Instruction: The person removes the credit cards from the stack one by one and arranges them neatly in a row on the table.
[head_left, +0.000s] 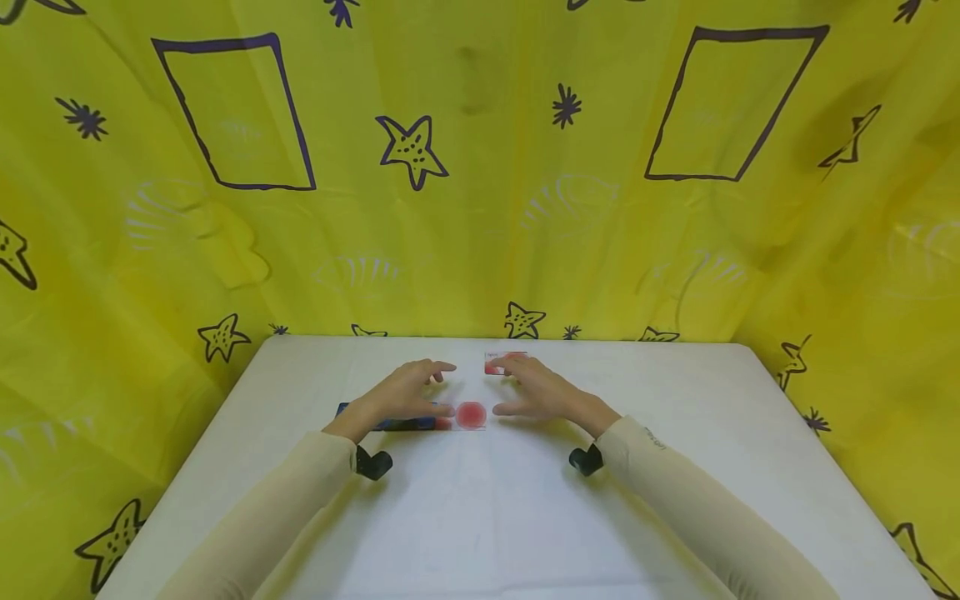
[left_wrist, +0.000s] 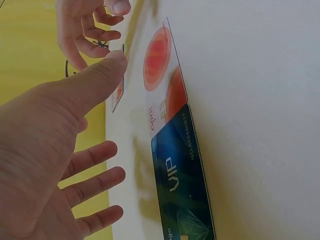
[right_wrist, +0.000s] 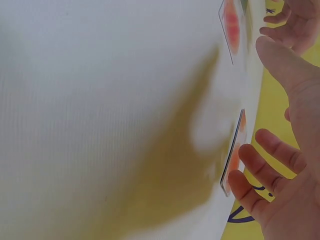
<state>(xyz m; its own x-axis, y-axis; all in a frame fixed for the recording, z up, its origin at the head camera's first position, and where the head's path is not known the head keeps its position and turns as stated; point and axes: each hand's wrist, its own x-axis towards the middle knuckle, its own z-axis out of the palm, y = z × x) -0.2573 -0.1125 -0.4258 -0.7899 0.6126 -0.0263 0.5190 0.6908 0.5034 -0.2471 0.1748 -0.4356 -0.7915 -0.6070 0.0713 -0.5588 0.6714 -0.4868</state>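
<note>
My left hand (head_left: pixel 408 390) hovers above the table with fingers spread and holds nothing. Below it lies a dark blue card (left_wrist: pixel 182 170) marked VIP. A white card with a red circle (left_wrist: pixel 157 60) meets the blue card's end, overlapping it in the left wrist view. In the head view that red circle (head_left: pixel 471 415) shows between my two thumbs. My right hand (head_left: pixel 543 392), also spread and holding nothing, faces the left one. Close by its fingertips, farther back on the table, is a second white-and-red card (head_left: pixel 491 367), partly hidden by the fingers.
All the cards lie on a white-covered table (head_left: pixel 487 517). A yellow curtain (head_left: pixel 480 233) with drawn stars and frames surrounds the back and sides. Dark wrist cameras (head_left: pixel 373 463) sit at both cuffs.
</note>
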